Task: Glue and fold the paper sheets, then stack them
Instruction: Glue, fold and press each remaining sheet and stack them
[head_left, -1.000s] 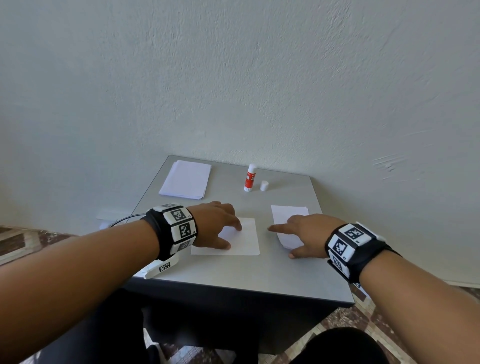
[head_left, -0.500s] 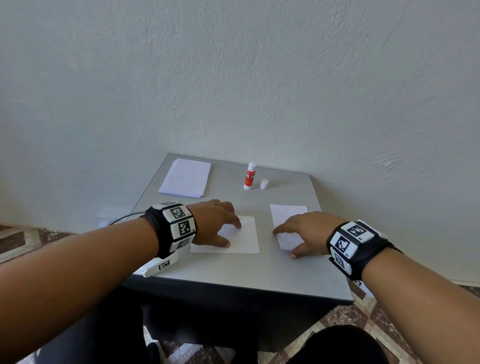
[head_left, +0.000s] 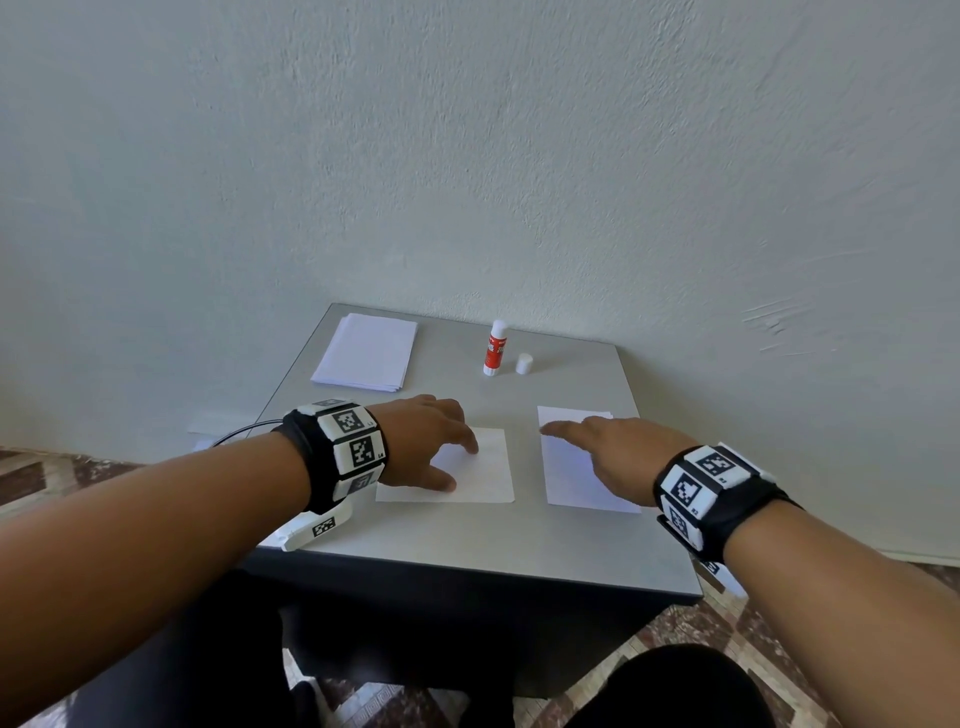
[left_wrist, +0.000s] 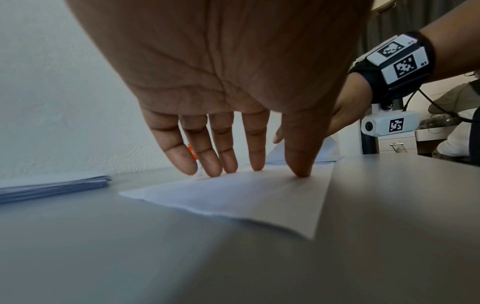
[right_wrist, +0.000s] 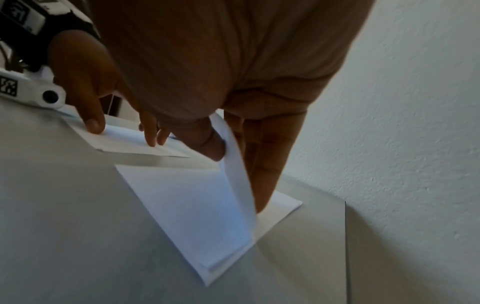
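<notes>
A folded white paper (head_left: 488, 467) lies at the middle of the grey table (head_left: 467, 540). My left hand (head_left: 462, 462) rests on it with straight fingers, fingertips (left_wrist: 257, 164) pressing the paper (left_wrist: 246, 197). To its right lies a second folded paper (head_left: 571, 483). My right hand (head_left: 571, 441) is over it. In the right wrist view the thumb and fingers of my right hand (right_wrist: 233, 164) pinch the paper's top flap (right_wrist: 239, 185), which is lifted off the lower layer (right_wrist: 192, 205).
A stack of flat white sheets (head_left: 366, 352) sits at the table's back left. An uncapped red and white glue stick (head_left: 495, 348) stands at the back middle, its white cap (head_left: 524, 362) beside it. The wall is close behind the table.
My right hand has slid back toward me and to the right over its paper, uncovering more of it. My left hand stays on the middle paper.
</notes>
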